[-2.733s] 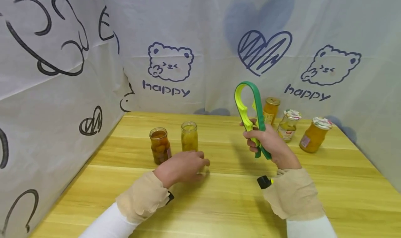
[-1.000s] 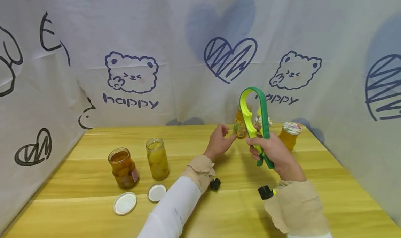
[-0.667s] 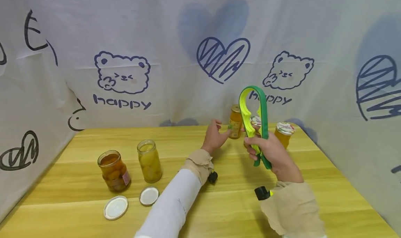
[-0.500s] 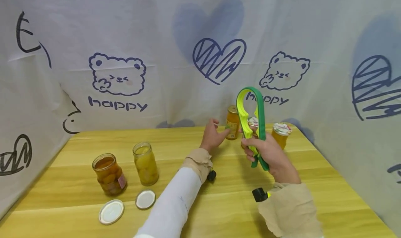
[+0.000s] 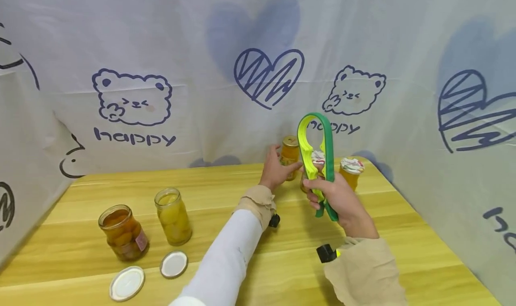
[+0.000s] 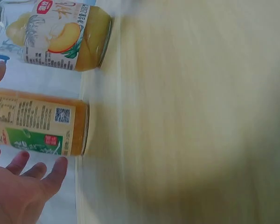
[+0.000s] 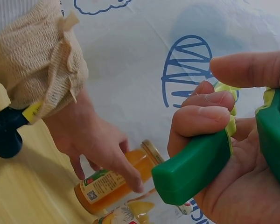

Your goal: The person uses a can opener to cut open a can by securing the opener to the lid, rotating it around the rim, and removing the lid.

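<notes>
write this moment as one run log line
left hand: spread around gold-lidded jar, contact unclear | right hand: gripping green jar opener | brown jar, yellow jar: open, lids nearby

Head view downward; wrist close-ups share orange jar.

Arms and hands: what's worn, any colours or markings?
Left hand and right hand ungloved. Left forearm: white sleeve, faint dark marks. Each wrist: crinkled tan wrap, small black block with a bit of yellow. Right sleeve not visible.
</notes>
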The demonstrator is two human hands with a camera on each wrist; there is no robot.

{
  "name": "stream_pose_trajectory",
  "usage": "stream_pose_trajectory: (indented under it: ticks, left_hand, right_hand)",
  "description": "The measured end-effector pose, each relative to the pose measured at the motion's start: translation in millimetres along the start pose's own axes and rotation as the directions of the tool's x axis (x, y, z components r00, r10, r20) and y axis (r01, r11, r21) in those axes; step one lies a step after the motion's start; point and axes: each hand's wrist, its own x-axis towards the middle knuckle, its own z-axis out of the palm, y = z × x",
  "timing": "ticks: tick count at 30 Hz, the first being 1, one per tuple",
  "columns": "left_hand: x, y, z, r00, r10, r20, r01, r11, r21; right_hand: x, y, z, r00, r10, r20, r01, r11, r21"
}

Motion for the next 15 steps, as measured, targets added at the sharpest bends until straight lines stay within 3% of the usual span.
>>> stream_pose_trajectory:
  ticks: [8, 15]
  left_hand:
    - [7.1, 0.2, 12.9, 1.000, 0.020, -0.009, -0.019, 0.999, 0.032]
    - [11.5, 0.8, 18.5, 0.999, 0.034, -0.039, -0.034, 0.999, -0.014]
  right_hand:
    - [-1.0, 3.2, -2.3, 1.000, -0.001, -0.011, 0.001, 1.000, 0.009]
    - [0.8, 5.4, -0.3, 0.999, 0.011, -0.041, -0.011, 1.000, 0.001]
